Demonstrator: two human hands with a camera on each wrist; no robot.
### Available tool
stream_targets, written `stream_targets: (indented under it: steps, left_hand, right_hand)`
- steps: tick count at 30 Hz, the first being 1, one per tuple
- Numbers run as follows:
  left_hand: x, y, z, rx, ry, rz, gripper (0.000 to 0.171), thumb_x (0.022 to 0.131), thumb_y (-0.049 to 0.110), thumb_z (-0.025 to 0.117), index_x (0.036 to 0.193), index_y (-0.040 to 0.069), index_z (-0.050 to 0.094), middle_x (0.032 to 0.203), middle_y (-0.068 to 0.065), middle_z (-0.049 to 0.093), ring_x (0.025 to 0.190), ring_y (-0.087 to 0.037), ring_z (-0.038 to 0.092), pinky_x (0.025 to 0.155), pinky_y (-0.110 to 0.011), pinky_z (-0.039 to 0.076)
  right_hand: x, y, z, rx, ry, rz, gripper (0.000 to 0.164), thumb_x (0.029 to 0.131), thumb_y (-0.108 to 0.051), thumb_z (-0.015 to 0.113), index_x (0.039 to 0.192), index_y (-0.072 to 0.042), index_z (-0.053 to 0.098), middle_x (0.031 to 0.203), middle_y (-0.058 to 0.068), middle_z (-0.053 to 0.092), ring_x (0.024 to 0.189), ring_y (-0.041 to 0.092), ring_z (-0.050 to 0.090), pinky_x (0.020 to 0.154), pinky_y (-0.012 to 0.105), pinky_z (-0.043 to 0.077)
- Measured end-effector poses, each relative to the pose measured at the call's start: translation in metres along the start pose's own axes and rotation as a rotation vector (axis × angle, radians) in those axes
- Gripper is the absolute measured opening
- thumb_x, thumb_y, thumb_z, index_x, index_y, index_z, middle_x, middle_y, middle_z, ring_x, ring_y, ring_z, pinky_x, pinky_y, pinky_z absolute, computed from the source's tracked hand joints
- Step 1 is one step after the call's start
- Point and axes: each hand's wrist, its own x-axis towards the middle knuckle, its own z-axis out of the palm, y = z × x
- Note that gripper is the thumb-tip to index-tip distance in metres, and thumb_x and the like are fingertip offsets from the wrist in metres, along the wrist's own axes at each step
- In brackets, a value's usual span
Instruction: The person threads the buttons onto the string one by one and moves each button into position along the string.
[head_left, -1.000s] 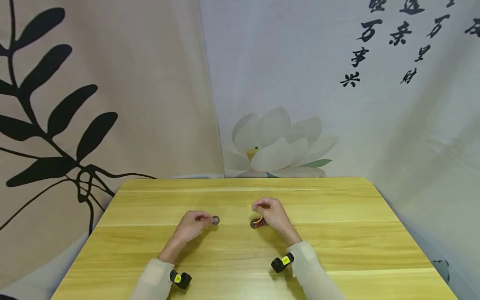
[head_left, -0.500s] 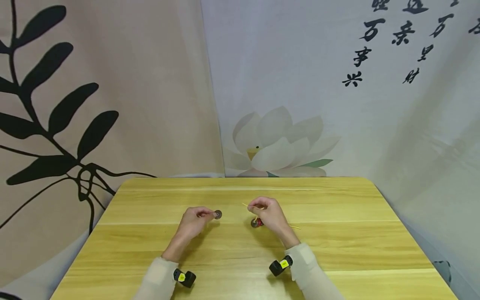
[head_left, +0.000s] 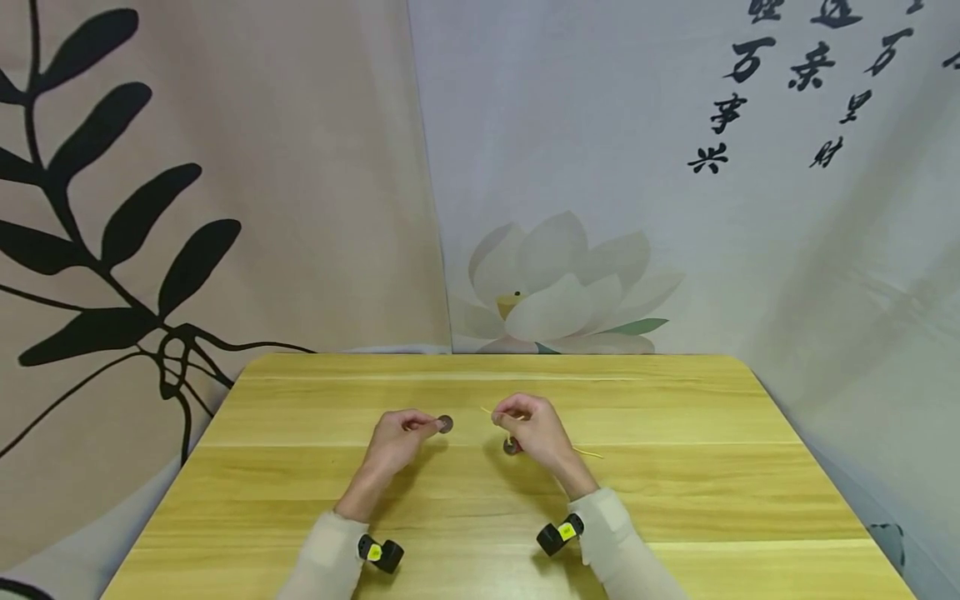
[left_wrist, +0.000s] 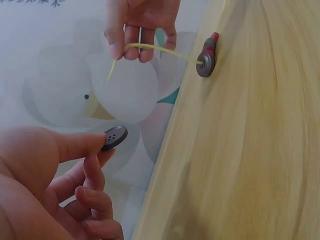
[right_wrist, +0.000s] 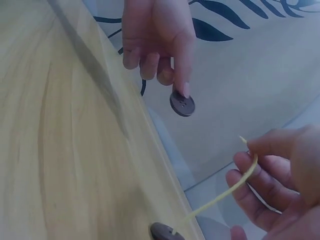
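My left hand [head_left: 399,437] pinches a dark brown button [left_wrist: 116,137] by its edge between thumb and finger. Small holes show in the middle of the button. Across from it, my right hand [head_left: 536,429] pinches a yellow string [left_wrist: 165,50] near its end, and a short tip sticks out past the fingers. The string runs down through another dark button [left_wrist: 205,65] at the table. Behind that button sit red and grey pieces [left_wrist: 212,44], strung in a row. In the head view the right hand hides most of this row.
The wooden table [head_left: 480,517] spreads under both hands, its far edge near a printed cloth backdrop [head_left: 337,167]. The string's other end [head_left: 588,453] trails on the table right of the right wrist. Each wrist wears a black camera [head_left: 381,553].
My left hand has moved right and slightly away with its button, closer to the right hand. The right hand, holding the string, has shifted slightly left.
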Motion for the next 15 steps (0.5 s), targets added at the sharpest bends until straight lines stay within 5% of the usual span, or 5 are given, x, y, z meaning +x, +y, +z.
stream_targets:
  steps: [15]
  left_hand:
    - [0.0,0.011,0.011,-0.035,0.033,0.007,0.013,0.089,0.021,0.074,0.089,0.008,0.076,0.084,-0.004,0.059,0.071,-0.016,0.048,0.056,-0.025,0.038]
  right_hand:
    - [-0.002,-0.005,0.004,-0.073,-0.002,-0.049,0.008,0.094,-0.013,0.067,0.093,-0.006,0.072,0.087,-0.001,0.07,0.083,0.031,0.063,0.059,0.028,0.05]
